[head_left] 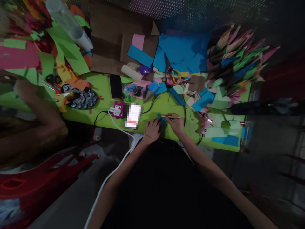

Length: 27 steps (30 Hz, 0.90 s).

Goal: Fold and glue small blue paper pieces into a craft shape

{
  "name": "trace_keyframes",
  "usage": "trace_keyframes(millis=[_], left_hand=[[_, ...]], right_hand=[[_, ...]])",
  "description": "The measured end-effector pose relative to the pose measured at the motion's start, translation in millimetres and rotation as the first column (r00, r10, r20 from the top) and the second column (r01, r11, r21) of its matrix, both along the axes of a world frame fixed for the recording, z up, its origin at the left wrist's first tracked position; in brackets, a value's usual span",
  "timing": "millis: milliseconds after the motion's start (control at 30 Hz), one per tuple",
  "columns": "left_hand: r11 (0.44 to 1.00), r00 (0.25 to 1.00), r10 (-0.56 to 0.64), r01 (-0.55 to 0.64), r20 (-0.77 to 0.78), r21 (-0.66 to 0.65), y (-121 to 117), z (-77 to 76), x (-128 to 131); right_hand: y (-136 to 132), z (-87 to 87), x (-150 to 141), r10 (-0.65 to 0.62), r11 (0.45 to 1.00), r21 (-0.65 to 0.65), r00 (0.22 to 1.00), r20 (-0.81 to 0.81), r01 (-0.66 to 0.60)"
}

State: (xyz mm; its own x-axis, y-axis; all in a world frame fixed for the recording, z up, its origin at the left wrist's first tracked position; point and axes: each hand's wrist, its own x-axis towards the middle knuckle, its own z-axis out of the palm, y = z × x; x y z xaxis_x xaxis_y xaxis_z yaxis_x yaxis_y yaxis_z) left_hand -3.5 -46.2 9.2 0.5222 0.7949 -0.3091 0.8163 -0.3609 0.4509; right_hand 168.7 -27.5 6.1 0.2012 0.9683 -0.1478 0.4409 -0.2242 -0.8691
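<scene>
Near the front edge of the green table, my left hand (152, 129) lies with its fingers stretched over a small piece of blue paper (161, 118), touching its left side. My right hand (176, 123) is closed round a thin wooden pencil (174, 117), whose tip points left at the paper. Part of the blue piece is hidden under my fingers. To the left of my hands a phone with a lit screen (133, 115) lies on the table. A pink glue gun (205, 122) rests to the right.
Scissors (172, 75) and paper scraps lie behind my hands. A pink power socket (118, 109) with a white cable and a dark phone (115, 86) are at left. Paper cones (240, 57) crowd the back right. A co-worker's arm (35, 105) reaches in from the left.
</scene>
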Motion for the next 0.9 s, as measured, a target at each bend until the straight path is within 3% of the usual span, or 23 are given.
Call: trace_keyframes(millis=[367, 900], left_hand=[[1.0, 1.0, 0.008, -0.008, 0.005, 0.006, -2.7, -6.0, -0.4], [0.999, 1.0, 0.006, -0.006, 0.004, 0.034, -3.6, -6.4, -1.0]], right_hand=[[-26.8, -2.4, 20.8, -0.042, 0.999, -0.022, 0.999, 0.016, 0.043], [-17.4, -5.2, 20.5, -0.027, 1.0, 0.006, 0.999, 0.045, 0.027]])
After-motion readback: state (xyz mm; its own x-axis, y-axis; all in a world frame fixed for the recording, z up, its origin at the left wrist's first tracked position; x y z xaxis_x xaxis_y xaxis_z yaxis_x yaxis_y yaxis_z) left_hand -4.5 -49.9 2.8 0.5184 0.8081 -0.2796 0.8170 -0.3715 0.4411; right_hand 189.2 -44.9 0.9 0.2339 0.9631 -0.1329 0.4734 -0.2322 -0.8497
